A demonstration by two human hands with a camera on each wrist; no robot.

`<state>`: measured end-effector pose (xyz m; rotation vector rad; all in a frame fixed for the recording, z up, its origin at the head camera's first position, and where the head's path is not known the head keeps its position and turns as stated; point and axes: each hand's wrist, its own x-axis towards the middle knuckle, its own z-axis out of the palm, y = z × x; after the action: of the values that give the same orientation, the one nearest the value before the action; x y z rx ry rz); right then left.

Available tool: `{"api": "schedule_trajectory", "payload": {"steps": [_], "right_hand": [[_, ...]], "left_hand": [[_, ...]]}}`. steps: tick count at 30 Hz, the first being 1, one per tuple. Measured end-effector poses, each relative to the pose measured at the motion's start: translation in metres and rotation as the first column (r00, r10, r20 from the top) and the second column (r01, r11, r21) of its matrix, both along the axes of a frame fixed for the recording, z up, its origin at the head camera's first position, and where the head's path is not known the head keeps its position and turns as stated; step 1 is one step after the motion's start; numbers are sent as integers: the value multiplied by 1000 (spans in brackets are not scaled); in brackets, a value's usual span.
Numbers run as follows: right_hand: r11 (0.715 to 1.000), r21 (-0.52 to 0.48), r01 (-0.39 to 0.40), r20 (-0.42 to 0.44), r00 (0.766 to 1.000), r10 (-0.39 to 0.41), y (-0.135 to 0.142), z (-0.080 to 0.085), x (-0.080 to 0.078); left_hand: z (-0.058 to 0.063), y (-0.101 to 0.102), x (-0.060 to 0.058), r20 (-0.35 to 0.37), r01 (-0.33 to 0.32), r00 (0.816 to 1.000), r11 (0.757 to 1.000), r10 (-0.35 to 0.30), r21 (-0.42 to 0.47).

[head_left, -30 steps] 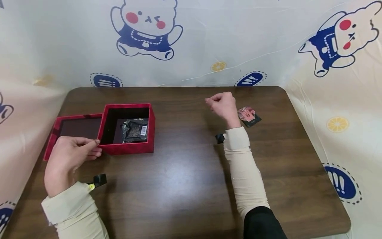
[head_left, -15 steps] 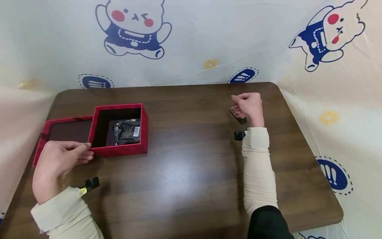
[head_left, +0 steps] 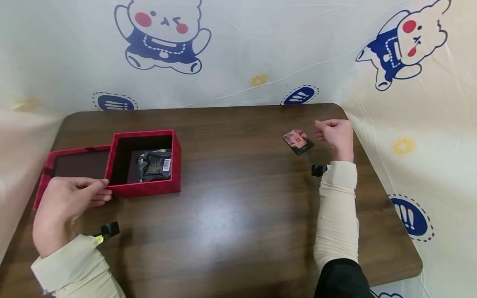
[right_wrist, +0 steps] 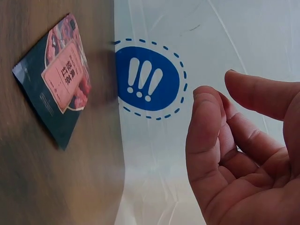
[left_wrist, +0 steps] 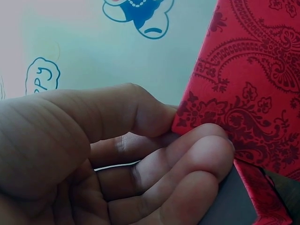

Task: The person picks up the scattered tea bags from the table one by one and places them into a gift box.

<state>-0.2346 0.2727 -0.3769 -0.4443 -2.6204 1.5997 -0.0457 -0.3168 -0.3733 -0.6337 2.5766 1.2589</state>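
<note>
At the left of the table stands a red patterned box (head_left: pixel 145 189) with its top uncovered, dark inside. Several black foil packets (head_left: pixel 150 165) lie in it, one with a barcode label. My left hand (head_left: pixel 68 205) pinches the box's near left corner between thumb and fingers; the left wrist view shows them at the corner of the red wall (left_wrist: pixel 253 70). On the far right, my right hand (head_left: pixel 337 136) is above the table with fingers loosely bent, thumb apart from them, nothing between. Beside it lies a pink and dark green sachet (head_left: pixel 297 140) on the tabletop.
The box's red lid (head_left: pixel 83 162) lies inner side up against the box's left side, partly behind the left hand. A brown wooden table (head_left: pixel 223 198) with rounded corners carries everything. A white printed sheet (head_left: pixel 238 45) hangs behind and along the sides.
My right hand has moved rightward, passing over the sachet to its right side. The left hand keeps its pinch on the box. The whole head view has shifted slightly.
</note>
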Motion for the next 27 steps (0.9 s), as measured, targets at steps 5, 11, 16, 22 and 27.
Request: {"api": "schedule_trajectory", "payload": {"steps": [5, 11, 16, 22, 27], "right_hand": [[999, 39, 17, 24, 1000, -18, 5, -5, -1], [997, 75, 17, 77, 997, -23, 11, -18, -5], [996, 94, 12, 132, 991, -25, 18, -36, -9], [989, 149, 14, 205, 978, -45, 23, -55, -15], [982, 188, 24, 249, 966, -71, 23, -63, -19]], "left_hand": [[-1, 0, 1, -16, 9, 1000, 1000, -9, 26], [0, -1, 2, -9, 0, 1000, 1000, 0, 23], [1, -2, 2, -18, 11, 1000, 1000, -10, 29], [1, -3, 1, -40, 34, 999, 999, -32, 36], [1, -2, 2, -22, 17, 1000, 999, -16, 31]]}}
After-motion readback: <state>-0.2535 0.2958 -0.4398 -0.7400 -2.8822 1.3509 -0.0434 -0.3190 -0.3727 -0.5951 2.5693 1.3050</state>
